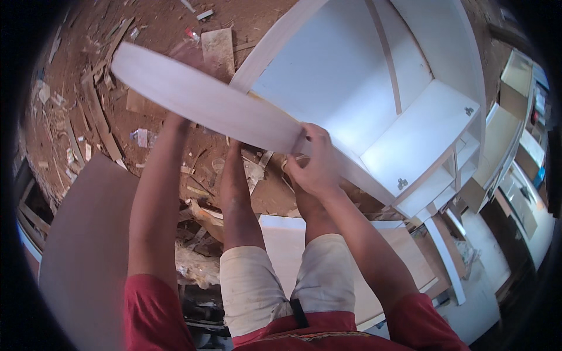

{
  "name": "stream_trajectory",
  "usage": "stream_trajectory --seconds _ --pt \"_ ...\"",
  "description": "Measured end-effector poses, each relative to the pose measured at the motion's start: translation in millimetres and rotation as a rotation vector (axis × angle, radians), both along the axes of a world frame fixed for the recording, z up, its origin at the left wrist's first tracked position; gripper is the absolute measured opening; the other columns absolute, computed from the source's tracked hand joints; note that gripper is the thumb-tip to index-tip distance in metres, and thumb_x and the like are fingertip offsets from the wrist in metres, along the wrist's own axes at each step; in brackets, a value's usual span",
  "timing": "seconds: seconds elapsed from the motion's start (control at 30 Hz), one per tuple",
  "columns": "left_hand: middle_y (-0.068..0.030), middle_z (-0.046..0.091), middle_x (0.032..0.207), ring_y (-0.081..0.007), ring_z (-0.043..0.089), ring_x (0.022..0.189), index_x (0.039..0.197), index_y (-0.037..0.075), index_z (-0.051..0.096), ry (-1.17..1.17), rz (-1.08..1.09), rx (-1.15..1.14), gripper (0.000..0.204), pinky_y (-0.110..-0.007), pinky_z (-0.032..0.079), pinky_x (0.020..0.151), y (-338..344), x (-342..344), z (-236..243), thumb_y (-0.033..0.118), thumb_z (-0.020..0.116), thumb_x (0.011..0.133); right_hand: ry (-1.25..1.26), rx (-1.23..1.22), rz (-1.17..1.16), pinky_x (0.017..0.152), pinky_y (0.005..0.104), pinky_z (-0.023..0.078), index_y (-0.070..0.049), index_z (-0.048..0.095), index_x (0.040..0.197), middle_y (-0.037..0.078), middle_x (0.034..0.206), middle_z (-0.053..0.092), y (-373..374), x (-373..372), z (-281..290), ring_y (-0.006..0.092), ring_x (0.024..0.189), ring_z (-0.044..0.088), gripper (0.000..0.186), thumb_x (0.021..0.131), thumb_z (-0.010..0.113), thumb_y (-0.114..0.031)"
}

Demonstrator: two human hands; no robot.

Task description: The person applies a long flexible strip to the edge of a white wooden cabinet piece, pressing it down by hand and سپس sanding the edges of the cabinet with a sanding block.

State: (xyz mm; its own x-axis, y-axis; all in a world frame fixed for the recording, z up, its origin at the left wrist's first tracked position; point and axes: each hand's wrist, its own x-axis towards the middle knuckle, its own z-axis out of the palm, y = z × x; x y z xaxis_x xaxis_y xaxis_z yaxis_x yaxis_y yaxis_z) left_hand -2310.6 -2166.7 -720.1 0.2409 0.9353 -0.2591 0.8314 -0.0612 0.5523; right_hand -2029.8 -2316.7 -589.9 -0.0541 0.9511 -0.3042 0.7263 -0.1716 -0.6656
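A long pale board (205, 96), light-faced and shaped like a panel strip, slants across the middle, its far left end raised over the ground. My right hand (319, 161) is closed around its near right end, fingers over the top and thumb lower down. My left arm reaches up to the board's underside; my left hand (180, 120) shows only at the wrist, and its fingers are hidden behind the board or blurred. Just beyond the board lies a large white cabinet carcass (333, 64) with inner shelves and hinges; the board's right end overlaps its near edge.
Scraps of wood (99, 117) and litter cover the reddish dirt ground. A large brown curved panel (88, 251) stands at the left. A pale wooden panel (392, 257) lies by my legs. More cabinet parts (509, 134) are stacked along the right.
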Motion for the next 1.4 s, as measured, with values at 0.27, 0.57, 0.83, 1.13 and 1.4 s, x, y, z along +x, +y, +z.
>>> stream_trajectory --seconds 0.27,0.57,0.83,1.13,1.4 --pt "-0.0254 0.073 0.090 -0.0444 0.071 0.086 0.107 0.000 0.071 0.264 0.208 -0.538 0.030 -0.055 0.055 0.077 -169.8 -158.5 33.7 0.027 0.066 0.097 -0.186 0.024 0.177 0.112 0.0470 0.043 -0.002 0.045 0.149 0.018 0.136 0.052 11.7 -12.3 -34.0 0.0364 0.130 0.050 0.079 0.081 0.081 -0.021" --pt "-0.0099 0.063 0.139 -0.0285 0.056 0.133 0.141 0.009 0.060 -0.067 -0.492 0.126 0.053 -0.045 0.042 0.114 -80.9 61.0 111.1 0.013 0.071 0.089 -0.208 -0.008 0.110 0.111 0.0443 0.046 -0.001 0.049 0.145 0.015 0.133 0.054 5.7 -26.2 -40.1 0.0343 0.130 0.051 0.067 0.086 0.076 -0.015" --pt "-0.0110 0.063 0.131 -0.0264 0.057 0.126 0.136 0.006 0.058 -0.009 -0.817 0.224 0.047 -0.043 0.038 0.117 -38.8 71.8 62.3 0.024 0.059 0.093 -0.253 0.050 0.051 0.117 0.0455 0.040 -0.005 0.046 0.151 0.017 0.150 0.051 -5.2 -22.5 -46.4 0.0335 0.137 0.049 0.070 0.087 0.073 -0.013" --pt "-0.0076 0.061 0.084 -0.0281 0.062 0.085 0.098 0.010 0.055 -0.002 -0.802 0.081 0.020 -0.042 0.047 0.079 -28.3 95.1 36.3 0.030 0.058 0.098 -0.053 -0.158 -0.161 0.092 0.0500 0.054 -0.002 0.059 0.128 0.025 0.108 0.070 16.7 -3.8 -47.4 0.0417 0.104 0.067 0.036 0.100 0.057 -0.025" --pt "-0.0078 0.067 0.071 -0.0283 0.069 0.069 0.087 0.013 0.061 0.109 -0.710 -0.015 0.031 -0.042 0.054 0.064 -29.2 118.6 36.4 0.036 0.052 0.105 -0.444 -0.092 -0.293 0.066 0.0512 0.055 -0.010 0.070 0.081 0.013 0.071 0.070 19.9 1.6 -96.2 0.0365 0.070 0.069 0.039 0.104 0.049 -0.034"
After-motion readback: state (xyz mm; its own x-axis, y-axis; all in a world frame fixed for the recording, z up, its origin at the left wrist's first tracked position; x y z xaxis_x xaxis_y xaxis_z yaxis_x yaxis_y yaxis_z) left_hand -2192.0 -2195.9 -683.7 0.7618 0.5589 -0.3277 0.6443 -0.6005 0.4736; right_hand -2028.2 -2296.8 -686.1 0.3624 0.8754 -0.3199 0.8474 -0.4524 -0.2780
